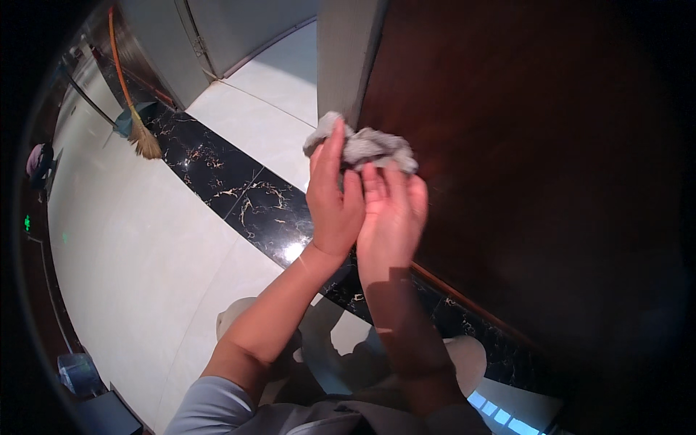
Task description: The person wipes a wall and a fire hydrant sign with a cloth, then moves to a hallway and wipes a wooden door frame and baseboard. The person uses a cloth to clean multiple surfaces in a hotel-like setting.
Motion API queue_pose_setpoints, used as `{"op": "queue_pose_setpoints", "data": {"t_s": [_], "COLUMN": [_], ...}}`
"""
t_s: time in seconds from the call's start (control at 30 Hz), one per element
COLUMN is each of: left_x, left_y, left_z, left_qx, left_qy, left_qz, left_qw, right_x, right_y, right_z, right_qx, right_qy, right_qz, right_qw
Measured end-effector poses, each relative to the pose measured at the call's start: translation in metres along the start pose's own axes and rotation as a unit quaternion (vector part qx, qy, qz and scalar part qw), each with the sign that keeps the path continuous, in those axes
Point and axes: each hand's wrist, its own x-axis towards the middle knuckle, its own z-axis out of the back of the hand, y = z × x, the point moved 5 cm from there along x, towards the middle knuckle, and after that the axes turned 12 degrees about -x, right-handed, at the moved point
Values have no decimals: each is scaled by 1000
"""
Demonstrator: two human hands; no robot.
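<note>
A crumpled grey cloth (378, 148) lies against the lower visible part of a grey door frame (343, 60), beside a dark reddish-brown panel (516, 163). My left hand (334, 201) presses on the cloth's left part, its fingers pointing up along the frame. Close beside it, my right hand (392, 212) has its fingertips on the cloth's lower right edge, fingers slightly bent. Both forearms reach up from the bottom of the view. The fingertips partly hide behind the folds.
A straw broom (144, 142) with an orange handle stands with a dustpan (126, 120) at the upper left. Black marble edging (228, 185) crosses the pale tiled floor (136, 234). A person (41, 163) is at the far left, above a clear plastic container (79, 374).
</note>
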Motion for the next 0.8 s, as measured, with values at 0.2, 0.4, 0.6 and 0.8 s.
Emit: {"op": "queue_pose_setpoints", "data": {"t_s": [0.2,0.4,0.6,0.8], "left_x": [-11,-69,-75,-35], "left_y": [-45,-37,-52,-74], "left_z": [-41,-80,-97,-79], "left_qx": [48,78,89,111], "left_qy": [230,482,453,328], "left_qz": [-191,-180,-254,-267], "left_qw": [953,854,850,899], "right_x": [-30,-35,-46,-66], "right_y": [79,104,152,159], "right_z": [56,168,213,151], "right_qx": [179,132,137,-102], "right_qy": [-144,-295,-378,-351], "right_qz": [61,34,191,316], "right_qw": [971,946,896,875]}}
